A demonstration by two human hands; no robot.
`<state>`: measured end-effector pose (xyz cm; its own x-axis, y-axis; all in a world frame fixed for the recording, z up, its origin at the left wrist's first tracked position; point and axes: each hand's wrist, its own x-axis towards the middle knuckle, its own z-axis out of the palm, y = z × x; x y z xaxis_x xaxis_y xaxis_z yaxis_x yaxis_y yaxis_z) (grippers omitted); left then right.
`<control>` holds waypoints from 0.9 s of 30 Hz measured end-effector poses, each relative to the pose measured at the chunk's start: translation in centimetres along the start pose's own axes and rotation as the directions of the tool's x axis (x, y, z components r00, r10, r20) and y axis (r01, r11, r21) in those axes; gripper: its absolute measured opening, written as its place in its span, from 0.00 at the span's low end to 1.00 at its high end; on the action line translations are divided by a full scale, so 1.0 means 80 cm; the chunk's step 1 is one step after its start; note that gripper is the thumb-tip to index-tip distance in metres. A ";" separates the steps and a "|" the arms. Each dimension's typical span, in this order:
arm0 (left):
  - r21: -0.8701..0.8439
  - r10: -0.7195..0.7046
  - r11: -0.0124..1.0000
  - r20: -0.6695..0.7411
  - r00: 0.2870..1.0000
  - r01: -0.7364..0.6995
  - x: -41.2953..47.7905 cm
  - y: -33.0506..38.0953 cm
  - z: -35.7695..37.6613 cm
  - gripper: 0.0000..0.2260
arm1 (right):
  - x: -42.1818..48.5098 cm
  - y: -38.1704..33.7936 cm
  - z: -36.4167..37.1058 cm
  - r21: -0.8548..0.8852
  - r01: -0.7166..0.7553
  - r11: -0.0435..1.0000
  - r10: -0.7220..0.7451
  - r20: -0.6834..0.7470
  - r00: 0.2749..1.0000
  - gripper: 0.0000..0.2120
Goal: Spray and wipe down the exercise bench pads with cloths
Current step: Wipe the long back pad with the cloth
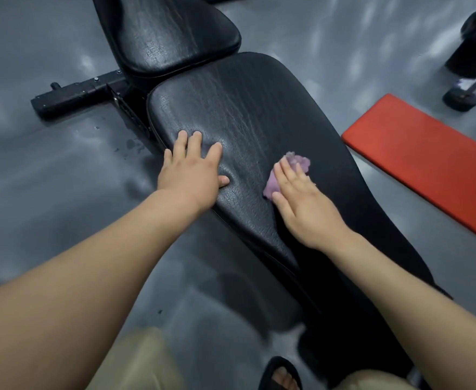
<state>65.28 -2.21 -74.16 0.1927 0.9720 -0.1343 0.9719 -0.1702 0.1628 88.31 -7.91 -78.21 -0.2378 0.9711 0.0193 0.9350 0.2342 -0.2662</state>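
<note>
- Left hand (194, 170): fingers straight and spread, palm flat on the long bench pad (245, 108), near its left edge.
- Right hand (301, 201): fingers straight, pressing purple cloth (297, 161) onto same pad, mid-width.
- Shorter pad (175, 32) beyond; red mat (428, 159) on floor, right.

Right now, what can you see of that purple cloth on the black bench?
The small lilac-purple cloth looks soft and fuzzy, bunched into a crumpled wad. It lies on the long black cracked-leather bench pad. The right hand presses on it with straight fingers, covering most of it; cloth shows past the fingertips and beside the thumb. The left hand rests on the pad, apart from it.
</note>
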 end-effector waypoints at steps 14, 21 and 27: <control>-0.047 -0.021 0.999 -0.003 1.000 0.021 -0.001 0.004 0.000 0.27 | 0.056 0.059 -0.016 0.107 -0.251 0.962 0.247 0.050 0.968 0.29; -0.070 -0.022 0.997 -0.048 0.999 0.019 0.003 0.004 0.008 0.25 | -0.071 0.001 0.025 -0.101 0.013 0.995 -0.011 0.023 1.000 0.30; -0.100 -0.022 0.995 -0.025 0.999 0.019 0.005 0.005 0.004 0.25 | 0.052 0.054 -0.006 0.038 -0.222 0.974 0.221 0.034 0.975 0.28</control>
<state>65.76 -1.97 -74.46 0.1682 0.9792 -0.1132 0.9569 -0.1347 0.2573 91.44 -2.81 -78.84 -0.0339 0.9968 -0.0724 0.9537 0.0106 -0.3005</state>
